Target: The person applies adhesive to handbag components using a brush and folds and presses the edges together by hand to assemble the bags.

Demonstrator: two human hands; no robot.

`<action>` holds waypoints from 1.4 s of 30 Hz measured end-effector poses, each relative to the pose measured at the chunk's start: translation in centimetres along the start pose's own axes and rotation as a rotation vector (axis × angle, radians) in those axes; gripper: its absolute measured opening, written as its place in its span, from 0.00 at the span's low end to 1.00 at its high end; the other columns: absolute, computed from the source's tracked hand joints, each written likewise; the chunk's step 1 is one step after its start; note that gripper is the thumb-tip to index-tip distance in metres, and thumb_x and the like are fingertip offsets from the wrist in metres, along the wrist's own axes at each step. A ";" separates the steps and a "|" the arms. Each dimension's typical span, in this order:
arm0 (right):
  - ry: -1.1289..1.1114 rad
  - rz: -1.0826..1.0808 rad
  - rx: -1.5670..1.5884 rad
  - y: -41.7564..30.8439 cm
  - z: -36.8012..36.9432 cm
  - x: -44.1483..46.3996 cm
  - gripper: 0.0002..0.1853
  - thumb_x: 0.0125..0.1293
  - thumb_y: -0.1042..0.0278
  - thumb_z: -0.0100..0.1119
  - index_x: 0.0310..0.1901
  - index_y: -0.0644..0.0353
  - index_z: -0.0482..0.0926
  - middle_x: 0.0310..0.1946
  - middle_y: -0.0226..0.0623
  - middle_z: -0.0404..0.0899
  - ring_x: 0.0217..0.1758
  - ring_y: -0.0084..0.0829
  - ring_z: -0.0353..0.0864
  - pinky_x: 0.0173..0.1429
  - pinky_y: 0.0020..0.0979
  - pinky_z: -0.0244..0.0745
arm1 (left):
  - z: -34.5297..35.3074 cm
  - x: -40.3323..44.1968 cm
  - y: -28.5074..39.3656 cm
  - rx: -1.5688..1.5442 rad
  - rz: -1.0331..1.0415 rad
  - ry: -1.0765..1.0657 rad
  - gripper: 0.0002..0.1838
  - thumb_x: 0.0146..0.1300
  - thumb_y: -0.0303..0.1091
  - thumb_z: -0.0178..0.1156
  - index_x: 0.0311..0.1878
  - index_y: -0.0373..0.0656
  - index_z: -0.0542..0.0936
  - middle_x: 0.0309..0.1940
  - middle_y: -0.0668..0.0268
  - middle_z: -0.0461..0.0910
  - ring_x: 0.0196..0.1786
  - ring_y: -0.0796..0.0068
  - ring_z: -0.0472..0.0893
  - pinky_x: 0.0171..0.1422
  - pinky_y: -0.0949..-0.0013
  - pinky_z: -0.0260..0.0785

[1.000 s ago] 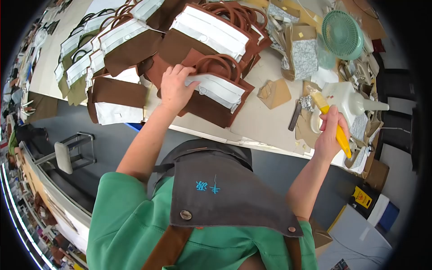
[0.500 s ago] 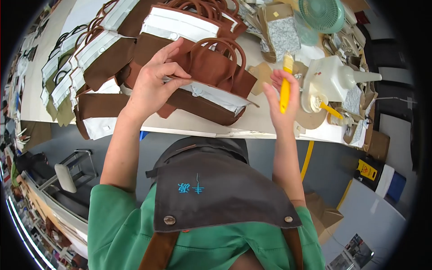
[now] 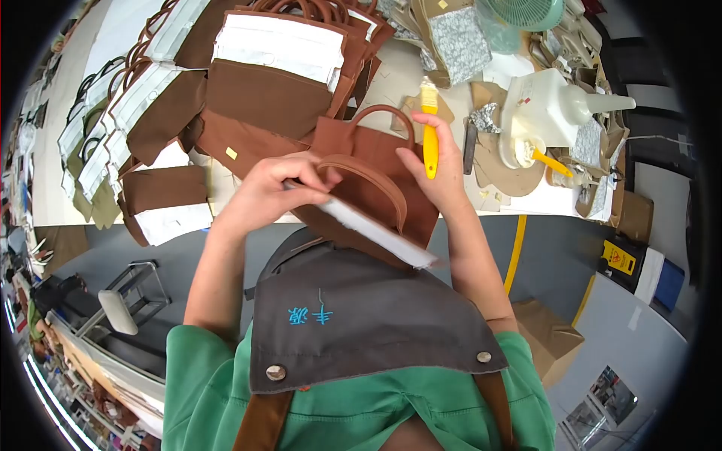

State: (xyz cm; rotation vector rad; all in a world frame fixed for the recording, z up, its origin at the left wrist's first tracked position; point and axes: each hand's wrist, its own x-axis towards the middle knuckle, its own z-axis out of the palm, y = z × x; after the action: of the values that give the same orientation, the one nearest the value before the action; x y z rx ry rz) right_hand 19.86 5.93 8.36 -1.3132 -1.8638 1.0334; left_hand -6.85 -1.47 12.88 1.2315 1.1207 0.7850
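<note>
My left hand [image 3: 277,192] is closed on the upper edge of a reddish-brown handbag piece [image 3: 380,154], thumb and fingers pinching it. The piece has looped handles and a white strip [image 3: 380,231] along its near edge, and is tilted over the table's front edge against my apron. In my right hand [image 3: 444,165] is a yellow-handled paintbrush [image 3: 430,139], upright, with whitish stuff on its bristles. This hand is close to the right side of the handbag piece; whether it touches it I cannot tell.
Stacked brown handbag pieces [image 3: 267,98] lie behind, with green and white ones [image 3: 98,161] at far left. To the right are a whitish plastic jug [image 3: 545,113], a second yellow brush [image 3: 555,163] and a green fan [image 3: 526,9]. The table edge [image 3: 489,212] runs before me.
My left hand has drawn the handbag piece off the pile, toward me and downward, tilting it. My right hand has moved left with the paintbrush, closer to the piece.
</note>
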 end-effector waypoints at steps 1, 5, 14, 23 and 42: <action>0.034 0.022 -0.131 1.0 -0.4 0.1 0.28 0.53 0.76 0.71 0.55 0.52 0.70 0.50 0.40 0.78 0.48 0.39 0.80 0.53 0.32 0.74 | -1.0 -0.7 0.0 0.018 0.030 -0.050 0.04 0.56 0.22 0.66 0.33 0.37 0.80 0.42 0.63 0.82 0.45 0.74 0.80 0.48 0.71 0.69; 0.133 -0.169 -0.216 6.4 -0.8 0.7 0.28 0.54 0.77 0.69 0.56 0.52 0.69 0.54 0.44 0.77 0.53 0.47 0.78 0.58 0.36 0.74 | -3.7 -3.1 2.1 0.008 0.086 0.016 0.03 0.56 0.21 0.65 0.32 0.36 0.79 0.36 0.63 0.82 0.42 0.78 0.79 0.46 0.73 0.69; 0.363 -0.133 0.026 6.1 -1.8 0.6 0.24 0.62 0.68 0.67 0.57 0.59 0.67 0.57 0.39 0.75 0.50 0.29 0.79 0.55 0.31 0.74 | -3.6 -0.1 3.1 0.076 0.041 0.132 0.03 0.60 0.23 0.63 0.35 0.35 0.79 0.43 0.61 0.83 0.42 0.79 0.79 0.49 0.74 0.71; 0.385 0.197 0.303 6.8 -3.0 -8.4 0.22 0.65 0.73 0.62 0.58 0.59 0.66 0.60 0.42 0.73 0.38 0.21 0.80 0.47 0.23 0.75 | 2.4 10.9 -3.8 0.046 -0.144 0.032 0.08 0.60 0.33 0.66 0.36 0.39 0.79 0.33 0.70 0.79 0.38 0.82 0.74 0.44 0.74 0.68; 0.547 0.060 -0.168 12.1 -0.4 -9.3 0.24 0.55 0.83 0.65 0.52 0.56 0.71 0.55 0.44 0.77 0.46 0.35 0.81 0.51 0.30 0.76 | 9.3 11.2 -11.2 1.052 0.489 0.041 0.30 0.59 0.34 0.63 0.66 0.47 0.69 0.70 0.60 0.62 0.72 0.56 0.60 0.75 0.51 0.50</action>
State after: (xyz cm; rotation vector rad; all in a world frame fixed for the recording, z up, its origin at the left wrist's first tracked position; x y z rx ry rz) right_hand 28.62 -0.38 -2.44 -1.5661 -1.5187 0.4777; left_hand 4.14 3.67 -0.88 2.4411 1.3253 0.5540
